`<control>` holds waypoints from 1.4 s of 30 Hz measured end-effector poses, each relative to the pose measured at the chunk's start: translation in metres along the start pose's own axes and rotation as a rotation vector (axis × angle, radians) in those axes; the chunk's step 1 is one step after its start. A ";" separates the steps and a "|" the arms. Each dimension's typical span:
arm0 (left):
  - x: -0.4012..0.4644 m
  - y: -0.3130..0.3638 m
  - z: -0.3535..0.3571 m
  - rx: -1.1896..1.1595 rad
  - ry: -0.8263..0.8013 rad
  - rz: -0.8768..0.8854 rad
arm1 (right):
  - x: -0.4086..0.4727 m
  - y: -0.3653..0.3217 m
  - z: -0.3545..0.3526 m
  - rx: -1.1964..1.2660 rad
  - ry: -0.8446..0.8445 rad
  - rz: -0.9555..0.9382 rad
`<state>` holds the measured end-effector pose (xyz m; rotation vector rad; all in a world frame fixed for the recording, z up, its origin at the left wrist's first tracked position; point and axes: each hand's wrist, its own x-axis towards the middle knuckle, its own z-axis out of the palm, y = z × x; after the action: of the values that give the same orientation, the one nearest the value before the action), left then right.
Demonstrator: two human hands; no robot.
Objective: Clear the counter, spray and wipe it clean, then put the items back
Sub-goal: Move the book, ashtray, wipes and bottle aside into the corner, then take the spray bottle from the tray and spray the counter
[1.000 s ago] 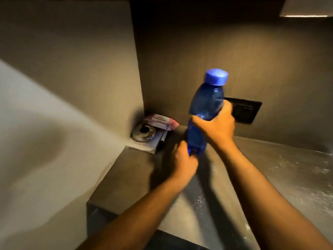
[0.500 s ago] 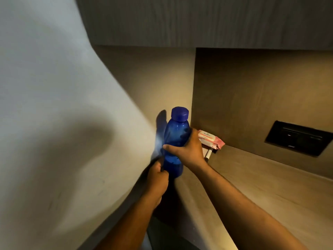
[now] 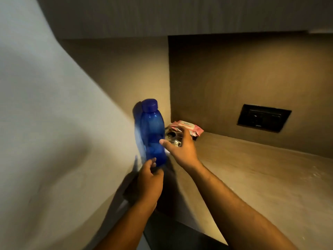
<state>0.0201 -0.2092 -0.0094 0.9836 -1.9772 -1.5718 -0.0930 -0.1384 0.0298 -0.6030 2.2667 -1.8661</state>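
A blue plastic bottle (image 3: 153,134) with a blue cap stands upright in the air at the counter's left end, close to the pale side wall. My left hand (image 3: 149,184) grips its base from below. My right hand (image 3: 180,148) is off the bottle, fingers spread, just to its right. The brown counter (image 3: 252,177) stretches to the right. In the back corner lie a pink wipes pack (image 3: 189,126) and a small shiny metal item (image 3: 171,135), partly hidden behind my right hand.
A dark socket plate (image 3: 264,117) sits on the back wall above the counter. A cabinet overhangs the nook. The pale wall (image 3: 54,141) closes in on the left. The counter's front edge drops off near my forearms.
My right hand has let go of the bottle and opened. The bottle now rests only in my left hand. The view has swung left over the second.
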 end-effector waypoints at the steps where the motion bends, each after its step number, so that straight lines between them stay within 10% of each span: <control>1: -0.009 0.001 0.008 0.020 -0.024 0.008 | -0.008 0.007 -0.014 -0.012 0.035 0.013; 9: -0.090 0.031 0.090 0.084 -0.380 0.086 | -0.116 0.051 -0.172 -0.020 0.270 0.216; 31: -0.543 -0.047 0.286 0.242 -1.384 0.431 | -0.662 0.157 -0.449 -0.319 1.562 0.702; 42: -0.712 -0.118 0.415 0.609 -1.557 0.291 | -0.764 0.313 -0.606 -0.243 1.356 0.877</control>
<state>0.2260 0.5824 -0.1642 -0.7974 -3.4332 -1.6783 0.3175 0.7574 -0.2478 1.8804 2.5258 -1.5622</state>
